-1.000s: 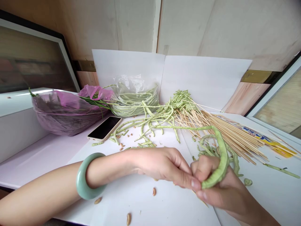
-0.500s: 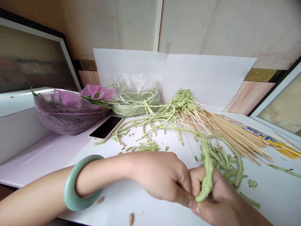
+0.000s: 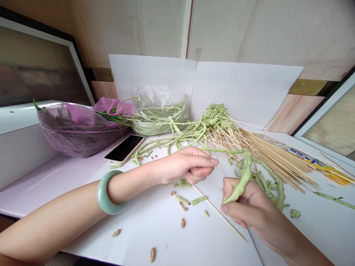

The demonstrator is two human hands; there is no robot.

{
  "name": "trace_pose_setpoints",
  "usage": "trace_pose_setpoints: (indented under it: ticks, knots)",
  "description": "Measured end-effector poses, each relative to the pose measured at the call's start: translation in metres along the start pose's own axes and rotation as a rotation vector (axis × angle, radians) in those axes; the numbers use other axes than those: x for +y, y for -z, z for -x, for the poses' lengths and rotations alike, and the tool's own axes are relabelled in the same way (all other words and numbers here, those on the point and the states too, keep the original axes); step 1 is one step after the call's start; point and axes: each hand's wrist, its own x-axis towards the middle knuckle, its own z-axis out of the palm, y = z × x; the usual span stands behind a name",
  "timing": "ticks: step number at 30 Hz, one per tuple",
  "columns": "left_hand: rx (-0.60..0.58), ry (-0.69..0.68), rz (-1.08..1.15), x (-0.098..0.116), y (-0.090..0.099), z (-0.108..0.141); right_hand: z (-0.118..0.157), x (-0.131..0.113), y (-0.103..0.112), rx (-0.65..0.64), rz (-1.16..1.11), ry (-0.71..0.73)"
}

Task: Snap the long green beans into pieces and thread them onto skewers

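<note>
Right hand [image 3: 249, 207]: pinches long bean pod [image 3: 242, 181] between thumb and fingers, above tabletop [image 3: 166, 240]. Left hand [image 3: 188, 166]: fingers curled, grip unclear; jade bangle [image 3: 107, 192] on wrist. Bamboo skewer [image 3: 219, 212] and loose beans [image 3: 182, 222] lie below.

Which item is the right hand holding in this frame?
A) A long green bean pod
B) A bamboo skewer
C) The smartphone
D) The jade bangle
A: the right hand grips the lower end of the long green bean pod between its thumb and fingers.
</note>
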Motion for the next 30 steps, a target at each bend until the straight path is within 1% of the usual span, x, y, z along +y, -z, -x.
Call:
trace_pose_setpoints:
  ticks: [3, 6, 8, 10, 12, 17, 19, 23, 27, 30]
  knots:
    - [0.092, -0.089, 0.095, 0.002, 0.005, -0.001, 0.0, 0.0, -0.001, 0.003, 0.064, -0.004]
    - [0.201, -0.165, 0.153, 0.007, 0.014, -0.001, -0.001, 0.001, -0.001, 0.004, 0.093, 0.0]
    - [0.255, -0.175, 0.165, 0.009, 0.019, -0.001, -0.002, 0.001, -0.001, 0.017, 0.09, 0.013]
    - [0.274, -0.159, 0.163, 0.008, 0.023, -0.002, -0.003, 0.002, -0.001, 0.04, 0.076, 0.042]
    - [0.249, -0.124, 0.148, 0.005, 0.023, -0.004, -0.004, 0.002, -0.001, 0.067, 0.047, 0.043]
    - [0.136, -0.035, 0.098, -0.006, 0.016, -0.006, -0.004, 0.003, -0.005, 0.188, -0.037, -0.036]
    - [0.112, 0.01, 0.062, -0.007, 0.011, -0.006, -0.005, 0.004, -0.006, 0.222, -0.066, -0.003]
    - [0.066, 0.073, -0.047, -0.009, 0.005, -0.006, -0.009, 0.008, -0.003, 0.248, -0.169, 0.114]
    - [0.013, 0.068, -0.255, -0.009, 0.003, -0.007, -0.012, 0.01, -0.002, 0.309, -0.252, 0.187]
    - [-0.021, 0.076, -0.407, -0.01, 0.002, -0.006, -0.012, 0.009, -0.005, 0.353, -0.237, 0.237]
